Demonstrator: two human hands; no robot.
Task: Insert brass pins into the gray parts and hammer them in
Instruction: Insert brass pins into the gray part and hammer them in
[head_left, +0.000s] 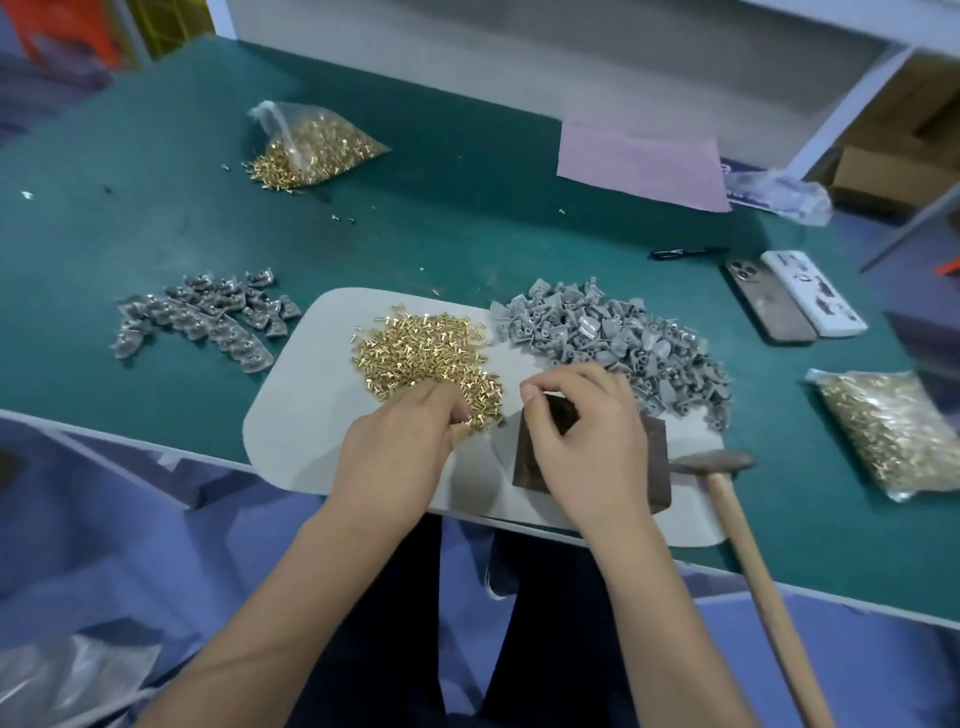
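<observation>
Left fingertips (460, 410) buried among brass pins (421, 348).

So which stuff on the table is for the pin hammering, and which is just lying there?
For the job:
- loose brass pins
- pile of gray parts
- dark block
- hammer
- gray parts with pins in
- bags of spare pins

Just lying about:
- two phones
- pink sheet
- black scissors

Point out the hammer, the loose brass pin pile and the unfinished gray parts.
hammer (712, 461): head view, on its metal head.
loose brass pin pile (423, 349): head view, pile's middle.
unfinished gray parts (613, 338): head view, heap's middle.
</observation>
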